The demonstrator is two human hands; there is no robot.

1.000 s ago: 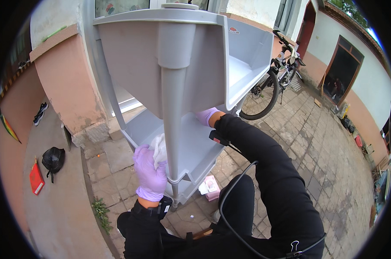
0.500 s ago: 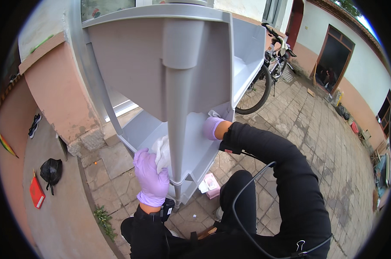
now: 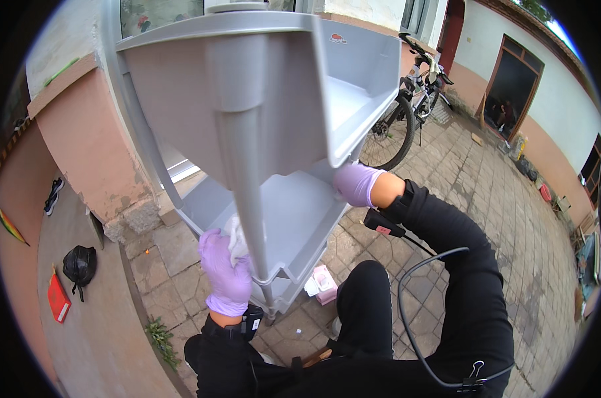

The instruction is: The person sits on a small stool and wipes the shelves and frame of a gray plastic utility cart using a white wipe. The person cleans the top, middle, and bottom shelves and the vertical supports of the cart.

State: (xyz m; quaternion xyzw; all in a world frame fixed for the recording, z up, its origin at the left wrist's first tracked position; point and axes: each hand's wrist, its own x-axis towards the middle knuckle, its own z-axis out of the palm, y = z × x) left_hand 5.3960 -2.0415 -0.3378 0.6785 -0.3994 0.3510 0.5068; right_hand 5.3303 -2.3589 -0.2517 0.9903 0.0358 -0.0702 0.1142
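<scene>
A grey plastic tiered rack stands right in front of me, with an upper tray (image 3: 181, 99), a lower tray (image 3: 294, 205) and a round post (image 3: 249, 192) at its near corner. My left hand (image 3: 225, 275), in a purple glove, is closed on a crumpled white cloth (image 3: 237, 239) at the lower tray's left rim, beside the post. My right hand (image 3: 357, 184), gloved too, is curled against the lower tray's right edge, just under the upper tray. Its fingertips, and anything in them, are hidden.
A pink tissue pack (image 3: 323, 285) sits on the paving beside my knee. Behind the rack at right stands a bicycle (image 3: 406, 113). On the left ledge lie a black plastic bag (image 3: 79, 265), a red packet (image 3: 58, 296) and shoes (image 3: 53, 195). A cable (image 3: 404, 298) loops by my right arm.
My right hand has moved from inside the lower tray out to its right edge. The rack has shifted and turned a little leftward. My left hand, still with the cloth, has shifted slightly left.
</scene>
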